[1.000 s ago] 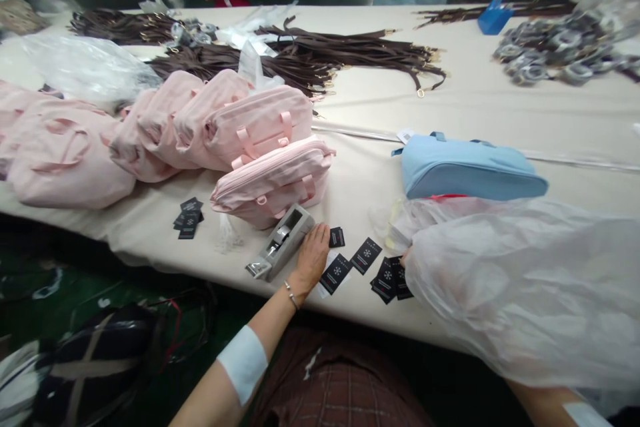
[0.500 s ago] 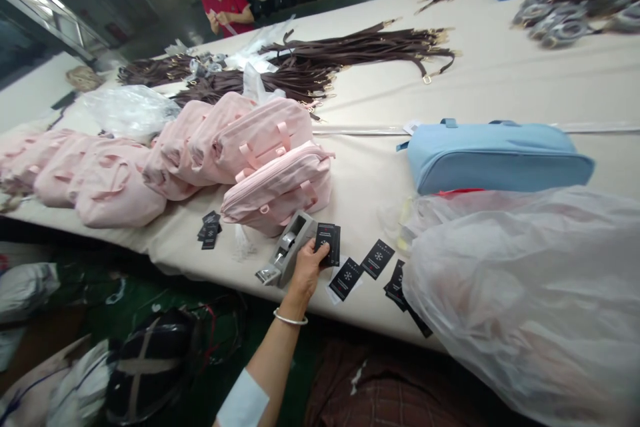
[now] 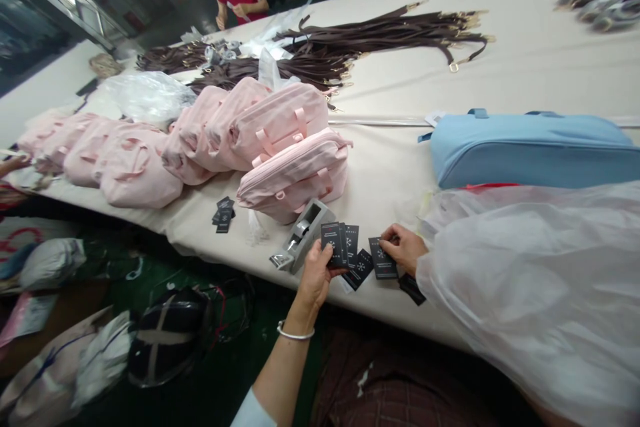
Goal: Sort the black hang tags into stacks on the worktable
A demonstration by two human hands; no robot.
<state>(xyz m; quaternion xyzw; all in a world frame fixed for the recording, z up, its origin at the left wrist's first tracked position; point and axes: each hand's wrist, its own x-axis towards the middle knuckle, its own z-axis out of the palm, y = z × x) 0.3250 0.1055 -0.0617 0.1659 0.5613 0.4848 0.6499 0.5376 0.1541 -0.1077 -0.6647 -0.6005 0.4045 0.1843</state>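
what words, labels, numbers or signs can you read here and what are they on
No word or number reads clearly.
Black cards in the left hand: white snowflake-like sign, lettering too small.
Black card in the right hand: similar sign, lettering too blurred.
Loose cards near the pink bags: too small to read.
White tag by the blue bag: nothing readable.

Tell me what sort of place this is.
Probably a bag workshop's finishing area: pink bags stand in a row, dark straps lie heaped beyond them, and the left hand holds black printed tags.
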